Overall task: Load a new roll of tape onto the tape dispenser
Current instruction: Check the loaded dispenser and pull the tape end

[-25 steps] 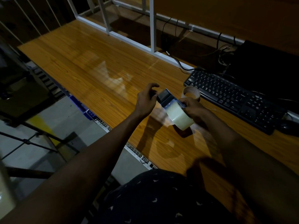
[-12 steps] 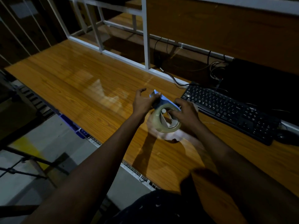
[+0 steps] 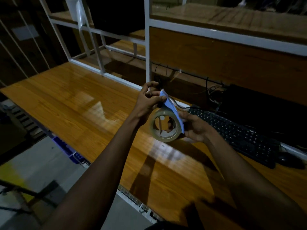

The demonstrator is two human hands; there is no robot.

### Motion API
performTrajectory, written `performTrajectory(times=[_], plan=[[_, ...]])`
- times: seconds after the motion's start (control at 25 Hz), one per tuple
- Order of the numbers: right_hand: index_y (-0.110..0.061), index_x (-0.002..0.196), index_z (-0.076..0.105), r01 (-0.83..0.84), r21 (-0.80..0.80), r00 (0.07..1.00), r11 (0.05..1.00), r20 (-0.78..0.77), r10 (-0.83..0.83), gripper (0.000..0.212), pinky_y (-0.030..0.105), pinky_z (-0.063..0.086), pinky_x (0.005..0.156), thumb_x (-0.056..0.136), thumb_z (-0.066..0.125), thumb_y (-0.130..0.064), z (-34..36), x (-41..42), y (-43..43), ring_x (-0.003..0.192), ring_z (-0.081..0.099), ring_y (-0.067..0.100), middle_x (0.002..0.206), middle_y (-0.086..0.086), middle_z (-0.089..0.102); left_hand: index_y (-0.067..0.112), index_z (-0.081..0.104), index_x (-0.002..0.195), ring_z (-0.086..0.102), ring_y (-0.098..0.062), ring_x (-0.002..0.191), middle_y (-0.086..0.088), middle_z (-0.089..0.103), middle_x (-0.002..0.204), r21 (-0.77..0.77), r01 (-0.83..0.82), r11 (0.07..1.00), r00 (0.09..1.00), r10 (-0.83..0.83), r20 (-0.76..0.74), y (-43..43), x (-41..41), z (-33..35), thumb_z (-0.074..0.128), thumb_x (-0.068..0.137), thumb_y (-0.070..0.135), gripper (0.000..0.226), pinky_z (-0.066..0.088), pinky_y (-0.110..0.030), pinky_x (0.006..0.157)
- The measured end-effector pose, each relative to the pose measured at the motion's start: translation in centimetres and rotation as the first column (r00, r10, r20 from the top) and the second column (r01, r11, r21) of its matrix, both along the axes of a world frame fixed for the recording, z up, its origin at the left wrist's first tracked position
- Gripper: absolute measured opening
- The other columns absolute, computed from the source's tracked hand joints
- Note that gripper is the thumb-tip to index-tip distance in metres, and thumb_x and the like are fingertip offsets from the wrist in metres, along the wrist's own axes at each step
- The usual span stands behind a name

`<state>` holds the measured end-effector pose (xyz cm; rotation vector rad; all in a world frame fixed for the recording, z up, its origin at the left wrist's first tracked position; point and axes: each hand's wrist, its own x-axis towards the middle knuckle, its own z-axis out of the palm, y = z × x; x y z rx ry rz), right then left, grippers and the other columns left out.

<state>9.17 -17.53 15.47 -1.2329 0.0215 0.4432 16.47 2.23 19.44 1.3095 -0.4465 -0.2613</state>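
Note:
I hold a blue tape dispenser [image 3: 171, 105] with a roll of clear tape [image 3: 154, 131] on it, raised above the wooden desk [image 3: 74, 103]. The roll's open core faces me. My right hand [image 3: 194, 128] grips the dispenser from the right side, behind the roll. My left hand [image 3: 147, 100] pinches the dispenser's upper front end with thumb and fingers. Whether the roll sits fully on the hub is hard to tell in the dim light.
A black keyboard [image 3: 232, 131] lies on the desk at the right, with a mouse [image 3: 285, 158] beyond it and a dark monitor base and cables behind. A white metal shelf frame [image 3: 147, 47] rises along the desk's back edge. The floor drops off at left.
Both hands have lifted the dispenser and roll higher off the desk. The roll turned from side-on to core facing me. My left hand closed on the dispenser's front end.

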Motion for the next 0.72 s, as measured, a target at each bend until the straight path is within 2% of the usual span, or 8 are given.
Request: performTrajectory(times=[0.08, 0.2, 0.28, 0.36, 0.44, 0.6, 0.64, 0.72], plan=[[-0.006, 0.122, 0.058, -0.007, 0.052, 0.993, 0.999, 0.114, 0.001, 0.078, 0.044, 0.060, 0.072, 0.063, 0.086, -0.048, 2.3, 0.6, 0.1, 0.081, 0.069, 0.027, 0.098, 0.013, 0.068, 0.026, 0.052, 0.112, 0.066, -0.022, 0.092, -0.011, 0.062, 0.100, -0.046, 0.015, 0.999, 0.999, -0.013, 0.039, -0.2, 0.7, 2.4, 0.078, 0.062, 0.020, 0.057, 0.058, -0.032, 0.073], [-0.008, 0.115, 0.058, 0.113, -0.082, 0.936, 0.990, 0.344, -0.078, 0.077, 0.034, 0.060, 0.063, 0.061, 0.081, -0.057, 6.6, 1.3, 1.0, 0.073, 0.071, 0.022, 0.089, 0.005, 0.074, 0.025, 0.051, 0.120, 0.066, -0.025, 0.100, -0.015, 0.059, 0.115, -0.045, 0.030, 0.999, 0.989, -0.023, 0.145, -0.3, 1.7, 6.2, 0.080, 0.066, 0.021, 0.062, 0.058, -0.037, 0.082], [-0.011, 0.111, 0.060, 0.315, -0.297, 0.839, 0.902, 0.532, -0.118, 0.074, 0.038, 0.059, 0.067, 0.062, 0.076, -0.064, 9.4, 1.5, 1.6, 0.081, 0.071, 0.023, 0.094, 0.002, 0.072, 0.025, 0.047, 0.131, 0.064, -0.022, 0.110, -0.012, 0.058, 0.128, -0.003, 0.015, 1.000, 0.965, -0.013, 0.261, -0.5, 1.9, 8.6, 0.084, 0.066, 0.028, 0.074, 0.057, -0.035, 0.086], [-0.013, 0.107, 0.058, 0.499, -0.431, 0.712, 0.751, 0.698, -0.073, 0.050, 0.036, 0.057, 0.070, 0.077, 0.072, -0.050, 11.3, 1.7, 2.1, 0.083, 0.066, 0.022, 0.095, 0.000, 0.065, 0.029, 0.040, 0.138, 0.057, -0.016, 0.122, -0.006, 0.055, 0.136, 0.026, -0.037, 0.999, 0.936, 0.026, 0.351, -1.0, 1.9, 11.0, 0.083, 0.066, 0.035, 0.083, 0.055, -0.030, 0.090], [-0.016, 0.099, 0.054, 0.635, -0.389, 0.603, 0.667, 0.789, -0.114, 0.022, 0.030, 0.050, 0.063, 0.087, 0.069, -0.027, 12.7, 1.7, 2.7, 0.079, 0.062, 0.020, 0.089, -0.002, 0.061, 0.030, 0.035, 0.142, 0.053, -0.014, 0.126, -0.005, 0.054, 0.138, -0.028, -0.106, 0.994, 0.909, 0.108, 0.402, -1.2, 2.1, 13.4, 0.083, 0.062, 0.040, 0.093, 0.053, -0.027, 0.089], [-0.025, 0.089, 0.054, 0.738, -0.221, 0.470, 0.638, 0.846, -0.251, 0.021, 0.035, 0.053, 0.058, 0.082, 0.070, -0.037, 16.3, 2.1, 2.6, 0.078, 0.067, 0.019, 0.090, 0.002, 0.064, 0.031, 0.028, 0.144, 0.047, -0.019, 0.131, -0.008, 0.047, 0.144, -0.082, -0.183, 0.980, 0.849, 0.199, 0.490, -0.7, 2.8, 18.0, 0.084, 0.047, 0.065, 0.117, 0.052, -0.030, 0.094], [-0.029, 0.088, 0.052, 0.753, -0.191, 0.447, 0.630, 0.851, -0.276, 0.021, 0.034, 0.055, 0.057, 0.082, 0.071, -0.037, 17.3, 2.1, 2.4, 0.078, 0.067, 0.014, 0.089, -0.002, 0.064, 0.035, 0.027, 0.144, 0.045, -0.020, 0.133, -0.006, 0.046, 0.146, -0.056, -0.222, 0.973, 0.820, 0.218, 0.529, -0.7, 2.9, 19.0, 0.082, 0.049, 0.067, 0.115, 0.049, -0.038, 0.099], [-0.029, 0.088, 0.051, 0.796, -0.120, 0.370, 0.593, 0.872, -0.320, 0.022, 0.020, 0.052, 0.053, 0.084, 0.072, -0.027, 19.6, 2.2, 2.2, 0.073, 0.065, -0.003, 0.088, -0.010, 0.062, 0.040, 0.024, 0.144, 0.038, -0.017, 0.138, -0.004, 0.040, 0.151, -0.025, -0.329, 0.944, 0.739, 0.274, 0.615, -0.8, 2.7, 21.0, 0.074, 0.060, 0.065, 0.101, 0.040, -0.048, 0.108]])
